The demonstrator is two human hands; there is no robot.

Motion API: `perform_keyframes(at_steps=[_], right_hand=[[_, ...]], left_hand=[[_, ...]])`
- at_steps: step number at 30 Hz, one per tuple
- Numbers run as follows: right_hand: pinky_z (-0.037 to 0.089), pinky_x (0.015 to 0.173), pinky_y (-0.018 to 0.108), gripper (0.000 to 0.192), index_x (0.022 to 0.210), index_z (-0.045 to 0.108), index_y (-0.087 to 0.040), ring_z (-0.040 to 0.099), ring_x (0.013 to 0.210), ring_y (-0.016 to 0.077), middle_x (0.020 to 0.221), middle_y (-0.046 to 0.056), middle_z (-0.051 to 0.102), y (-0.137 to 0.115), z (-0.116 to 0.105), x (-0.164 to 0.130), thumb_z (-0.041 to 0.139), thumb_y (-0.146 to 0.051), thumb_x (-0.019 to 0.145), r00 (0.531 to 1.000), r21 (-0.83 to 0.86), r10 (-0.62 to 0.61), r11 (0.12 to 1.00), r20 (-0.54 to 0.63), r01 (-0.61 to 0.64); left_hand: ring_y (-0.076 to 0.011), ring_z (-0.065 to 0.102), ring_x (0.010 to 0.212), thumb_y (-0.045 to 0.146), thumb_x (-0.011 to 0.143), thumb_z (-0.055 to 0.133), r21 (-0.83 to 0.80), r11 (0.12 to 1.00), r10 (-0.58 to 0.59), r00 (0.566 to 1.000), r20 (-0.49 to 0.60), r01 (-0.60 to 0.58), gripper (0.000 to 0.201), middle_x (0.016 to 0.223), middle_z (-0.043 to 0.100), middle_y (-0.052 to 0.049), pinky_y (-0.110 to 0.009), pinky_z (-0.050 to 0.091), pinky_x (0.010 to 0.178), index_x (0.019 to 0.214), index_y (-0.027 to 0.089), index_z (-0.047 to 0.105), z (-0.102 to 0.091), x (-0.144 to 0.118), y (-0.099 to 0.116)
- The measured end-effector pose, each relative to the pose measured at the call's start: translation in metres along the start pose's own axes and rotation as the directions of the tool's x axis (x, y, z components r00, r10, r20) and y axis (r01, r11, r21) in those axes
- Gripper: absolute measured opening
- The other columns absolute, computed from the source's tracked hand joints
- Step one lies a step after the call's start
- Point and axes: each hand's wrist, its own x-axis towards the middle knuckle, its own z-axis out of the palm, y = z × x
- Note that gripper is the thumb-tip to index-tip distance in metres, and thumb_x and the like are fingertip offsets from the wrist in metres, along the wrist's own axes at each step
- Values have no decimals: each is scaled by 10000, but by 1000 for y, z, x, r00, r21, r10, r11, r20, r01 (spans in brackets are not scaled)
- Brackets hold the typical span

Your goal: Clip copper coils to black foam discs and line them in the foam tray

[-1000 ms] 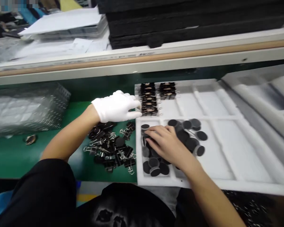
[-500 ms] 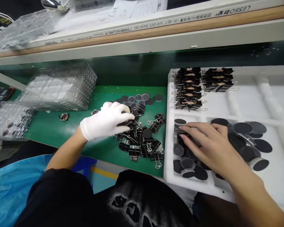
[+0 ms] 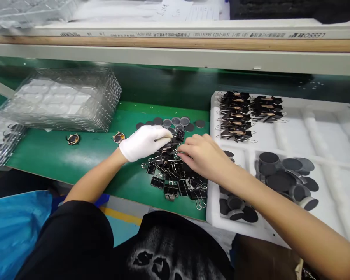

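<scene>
While both hands meet over the clip pile on the green tabletop, the gloved left hand is curled, its fingertips pinching a black clip at the pile's 12 o'clock edge. The bare right hand reaches in from 3 o'clock, fingers bent down onto the pile and touching the clips; whether it has hold of one I cannot tell.

The pile lies at the middle of the view, just left of the white foam tray, its outermost clips touching the tray's edge. At 12 o'clock from the pile sits a row of dark discs on the tabletop. In the tray's far left compartment, at 1 o'clock from the hands, clipped parts lie in two neat columns. The nearer compartments, at 3 to 5 o'clock, hold loose discs and caps.

At 9 o'clock from the left hand lie two small round copper-toned parts, near each other on the tabletop. Beyond them, at 10 o'clock, stands a stack of clear blister trays.
</scene>
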Motion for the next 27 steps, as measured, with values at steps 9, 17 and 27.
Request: perform_keyframes(at_steps=[9, 17, 27], right_hand=[[281, 680, 363, 150, 916, 789, -183, 624, 723, 211, 811, 59, 741, -28, 9, 34, 665, -244, 974, 956, -29, 93, 996, 277, -88], [277, 740, 389, 163, 903, 777, -173, 592, 862, 264, 851, 92, 659, -19, 2, 34, 641, -230, 973, 971, -186, 44, 983, 235, 0], [355, 824, 475, 279, 1020, 804, -170, 486, 1097, 417, 1131, 212, 565, -27, 29, 49, 862, -345, 810, 974, -227, 70, 974, 216, -19]], left_hand=[[-114, 675, 780, 217, 958, 605, -275, 934, -299, 922, -247, 230, 178, 905, 784, 10, -230, 515, 787, 983, 194, 779, 10, -7, 3], [-122, 697, 800, 260, 966, 617, -340, 919, -322, 877, -356, 199, 178, 970, 803, -10, -247, 533, 766, 1021, 192, 772, 16, -6, 0], [-109, 705, 814, 249, 964, 635, -344, 921, -331, 833, -445, 182, 181, 964, 804, -25, -227, 539, 766, 1057, 173, 771, 15, -6, -1]])
